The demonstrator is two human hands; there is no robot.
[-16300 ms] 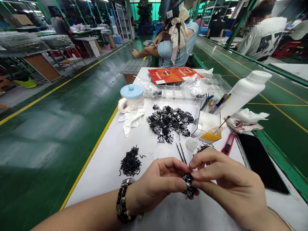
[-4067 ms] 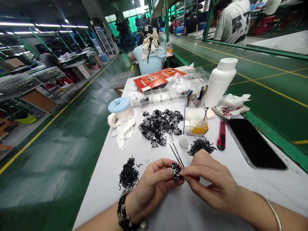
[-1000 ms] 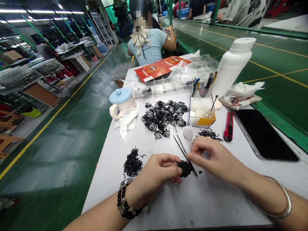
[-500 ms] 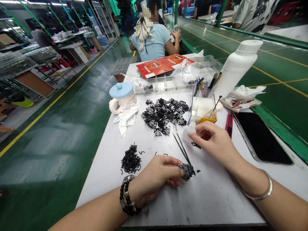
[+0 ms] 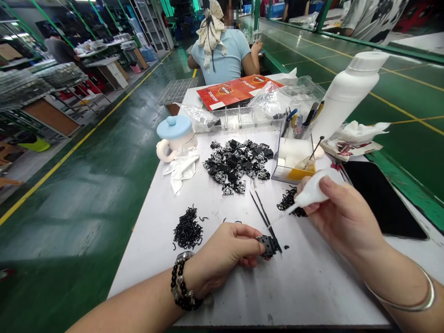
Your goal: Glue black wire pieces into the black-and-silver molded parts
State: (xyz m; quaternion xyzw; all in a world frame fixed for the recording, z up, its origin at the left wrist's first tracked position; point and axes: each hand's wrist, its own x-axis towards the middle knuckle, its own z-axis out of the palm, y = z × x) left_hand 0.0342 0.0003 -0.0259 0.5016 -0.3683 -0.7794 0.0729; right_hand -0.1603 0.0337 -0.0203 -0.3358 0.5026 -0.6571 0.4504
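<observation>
Between the thumb and fingers of my left hand (image 5: pixel 232 245) is a small black part (image 5: pixel 267 246) with little holes, held just above the table. My right hand (image 5: pixel 347 217) grips a white squeeze bottle (image 5: pixel 317 187), tilted so its thin nozzle points down-left toward the black part, a short gap away. Dark tweezers (image 5: pixel 262 210) lie on the table beside the part. Farther back is a heap of black and silver parts (image 5: pixel 236 162). Small black bent pieces form one pile (image 5: pixel 188 229) at left and another (image 5: pixel 289 201) partly behind the bottle.
A lidded mug (image 5: pixel 176 136) and a white cloth (image 5: pixel 181 169) stand back left. At right are a clear tool box (image 5: pixel 294 159), a large white bottle (image 5: pixel 350 92) and a phone (image 5: pixel 385 199). Clear trays (image 5: pixel 239 118) line the back; a person (image 5: pixel 222 51) sits beyond.
My right hand has picked up the white squeeze bottle, moved right and tipped its nozzle toward the black part. My left hand has stayed nearly still.
</observation>
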